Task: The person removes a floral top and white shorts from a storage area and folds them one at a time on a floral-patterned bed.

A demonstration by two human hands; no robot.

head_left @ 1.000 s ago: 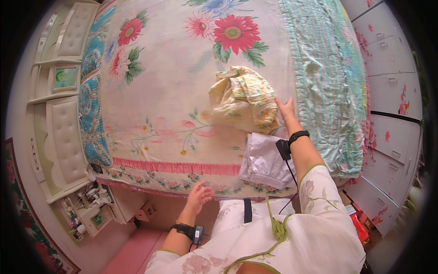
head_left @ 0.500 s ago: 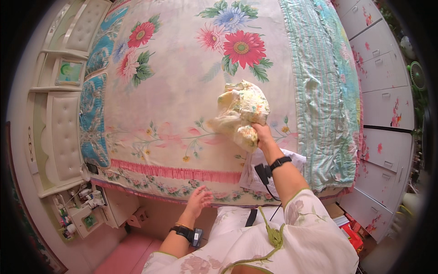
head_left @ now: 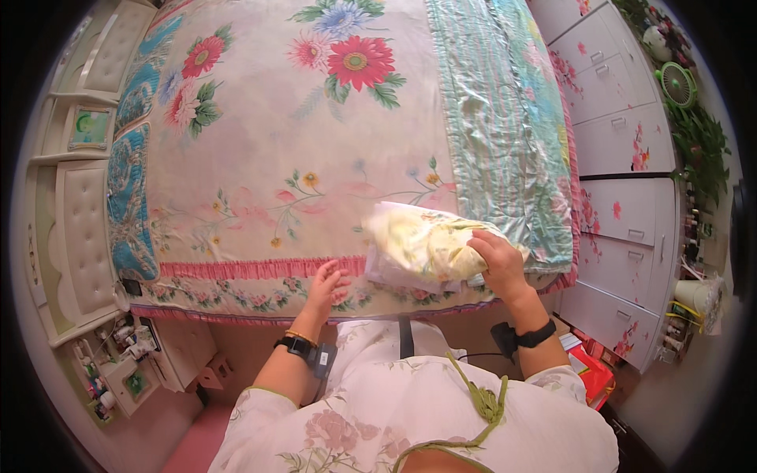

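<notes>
My right hand (head_left: 500, 262) grips the right end of a pale yellow cloth (head_left: 430, 240) with a flowery print. The cloth hangs bunched over the near edge of the bed, its left end blurred by motion. Whether it is a garment, I cannot tell. Under it lies a white cloth (head_left: 382, 270), mostly hidden. To the left, my left hand (head_left: 326, 287) is held over the bed's pink ruffle (head_left: 236, 269). Its fingers are loosely curled and a little apart, with nothing in them.
A pale flowered bedspread (head_left: 260, 150) covers the bed. A shiny turquoise quilt (head_left: 493, 142) runs along its right side. White drawers (head_left: 619, 209) stand on the right, a tufted headboard (head_left: 85, 225) and blue pillows (head_left: 128, 201) on the left. A bedside cabinet (head_left: 183, 347) stands near left.
My right hand has brought the yellow cloth down and nearer, over the white cloth at the bed's edge. My left hand has risen slightly. The view has shifted to the right.
</notes>
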